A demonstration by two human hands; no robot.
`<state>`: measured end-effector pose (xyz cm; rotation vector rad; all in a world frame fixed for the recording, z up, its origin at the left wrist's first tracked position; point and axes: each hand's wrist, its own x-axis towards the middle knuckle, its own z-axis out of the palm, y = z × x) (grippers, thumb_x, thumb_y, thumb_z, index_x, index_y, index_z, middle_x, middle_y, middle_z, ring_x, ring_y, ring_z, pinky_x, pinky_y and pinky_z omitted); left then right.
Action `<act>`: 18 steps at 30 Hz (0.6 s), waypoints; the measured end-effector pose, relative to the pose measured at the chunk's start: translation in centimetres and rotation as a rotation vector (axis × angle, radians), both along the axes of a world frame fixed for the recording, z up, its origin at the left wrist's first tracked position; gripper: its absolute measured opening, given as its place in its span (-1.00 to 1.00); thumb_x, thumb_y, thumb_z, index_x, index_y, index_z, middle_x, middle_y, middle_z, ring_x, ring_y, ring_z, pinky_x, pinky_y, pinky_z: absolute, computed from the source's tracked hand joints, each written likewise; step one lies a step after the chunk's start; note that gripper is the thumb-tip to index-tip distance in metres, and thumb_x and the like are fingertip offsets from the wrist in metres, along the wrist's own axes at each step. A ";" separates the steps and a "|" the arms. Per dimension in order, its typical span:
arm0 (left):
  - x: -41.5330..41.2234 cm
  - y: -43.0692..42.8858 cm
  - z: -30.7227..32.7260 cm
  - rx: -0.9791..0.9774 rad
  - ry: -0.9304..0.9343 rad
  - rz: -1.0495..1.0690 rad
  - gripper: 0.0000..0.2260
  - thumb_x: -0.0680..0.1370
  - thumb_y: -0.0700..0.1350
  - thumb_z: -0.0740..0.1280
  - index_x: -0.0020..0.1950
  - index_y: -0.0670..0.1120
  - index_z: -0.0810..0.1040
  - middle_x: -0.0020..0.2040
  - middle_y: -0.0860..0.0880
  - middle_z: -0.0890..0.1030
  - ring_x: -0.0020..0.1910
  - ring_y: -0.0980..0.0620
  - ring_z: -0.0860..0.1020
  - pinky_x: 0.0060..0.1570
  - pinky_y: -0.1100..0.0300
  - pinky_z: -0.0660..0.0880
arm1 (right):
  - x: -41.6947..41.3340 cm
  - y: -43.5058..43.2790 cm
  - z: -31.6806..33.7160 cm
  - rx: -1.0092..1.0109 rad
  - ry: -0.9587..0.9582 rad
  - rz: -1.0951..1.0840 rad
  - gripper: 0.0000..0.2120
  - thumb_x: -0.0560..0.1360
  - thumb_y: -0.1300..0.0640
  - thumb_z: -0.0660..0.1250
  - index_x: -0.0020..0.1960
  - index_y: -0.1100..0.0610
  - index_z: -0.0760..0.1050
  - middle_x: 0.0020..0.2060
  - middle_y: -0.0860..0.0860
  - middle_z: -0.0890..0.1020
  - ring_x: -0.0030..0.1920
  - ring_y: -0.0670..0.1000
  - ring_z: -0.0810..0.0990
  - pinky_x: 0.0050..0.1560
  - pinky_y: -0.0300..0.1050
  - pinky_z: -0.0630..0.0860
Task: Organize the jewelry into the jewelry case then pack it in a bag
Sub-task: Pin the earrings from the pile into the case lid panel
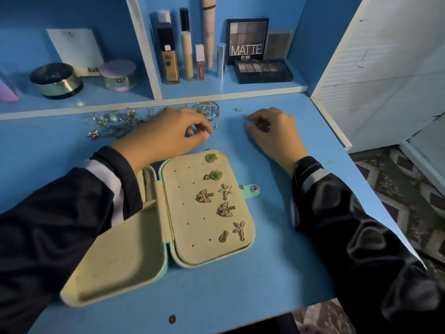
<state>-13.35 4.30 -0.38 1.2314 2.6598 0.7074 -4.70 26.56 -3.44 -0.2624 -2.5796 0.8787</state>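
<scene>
Seven earrings (204, 196) stud the open cream jewelry case (192, 247); mint trim.

Home vanity nook: blue desk (277, 273), shelf cubbies with makeup bottles (170, 61), eyeshadow palettes (248, 41).

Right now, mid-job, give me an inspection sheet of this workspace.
Surface: blue desk.
Job's things: jewelry case lies open; seven earrings pinned on its right panel; loose jewelry heaped along the desk's back edge; no bag in view.
Clutter: eyeshadow palettes, foundation bottle and jars on the shelf behind.
Hands: left hand curled beside the loose jewelry, right hand curled on the desk; whether either pinches a piece cannot be told.
Cables: nothing seen.
Surroundings: white panel at right, patterned floor below.
</scene>
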 end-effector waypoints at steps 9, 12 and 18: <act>-0.8 0.7 -1.0 0.085 -0.008 -0.014 -0.89 0.53 -0.07 0.44 0.03 0.08 0.63 -0.11 0.24 0.53 -0.12 0.17 0.54 -0.12 0.32 0.42 | -3.6 1.2 -0.2 0.005 0.020 -0.005 -0.83 0.49 0.27 0.34 0.05 0.22 0.62 -0.14 0.04 0.53 -0.20 -0.03 0.45 -0.15 -0.57 0.30; -0.8 0.9 -1.2 0.106 -0.001 -0.010 -0.89 0.52 -0.08 0.45 0.03 0.05 0.64 -0.12 0.24 0.53 -0.14 0.17 0.53 -0.15 0.38 0.39 | -4.4 1.3 -0.4 0.012 0.019 0.008 -0.84 0.48 0.27 0.33 0.04 0.20 0.63 -0.14 0.07 0.55 -0.20 -0.03 0.45 -0.15 -0.54 0.31; -1.0 0.9 -1.4 0.131 -0.008 0.015 -0.89 0.51 -0.13 0.46 0.02 -0.02 0.66 -0.12 0.22 0.53 -0.18 0.19 0.52 -0.20 0.53 0.33 | -5.0 1.5 -0.2 -0.006 -0.001 0.036 -0.83 0.47 0.27 0.31 -0.02 0.13 0.64 -0.20 0.05 0.54 -0.25 -0.05 0.42 -0.21 -0.49 0.31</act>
